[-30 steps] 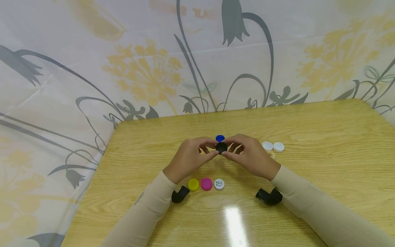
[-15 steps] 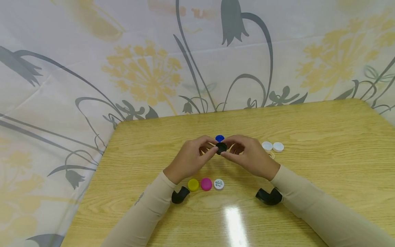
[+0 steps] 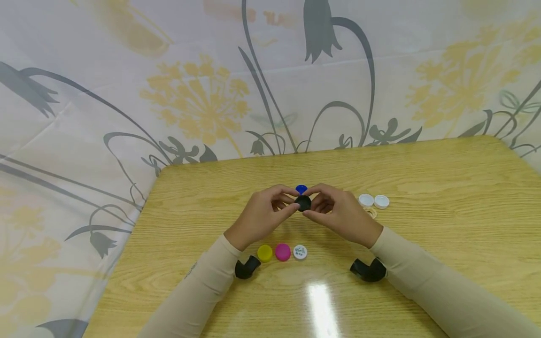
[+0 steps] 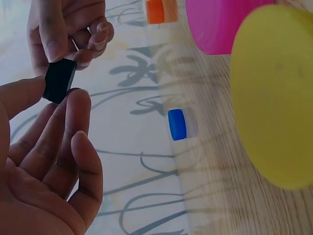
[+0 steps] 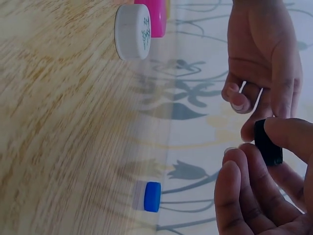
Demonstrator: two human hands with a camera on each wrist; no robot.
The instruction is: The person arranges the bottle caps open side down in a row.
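Both hands hold up a small black bottle cap (image 3: 303, 203) between them, above the middle of the table. My left hand (image 3: 262, 216) pinches its left side with thumb and fingertips. From the other side, the thumb and fingers of my right hand (image 3: 342, 213) grip it. Its hollow inside faces the head camera. In the left wrist view the black cap (image 4: 59, 81) stands tilted on edge between the two thumbs. Beyond the hands lies a blue cap (image 3: 301, 189), partly covered by the fingers in the head view.
Nearer the body, a yellow cap (image 3: 265, 253), a pink cap (image 3: 283, 252) and a white cap with green marking (image 3: 300, 252) form a row. Two white caps (image 3: 374, 201) and a cream ring (image 3: 370, 212) lie right. An orange cap (image 4: 155, 11) shows in the left wrist view.
The black cap has turned slightly in the fingers. My left thumb has shifted up from its lower edge to its left side. The caps on the table stay put.
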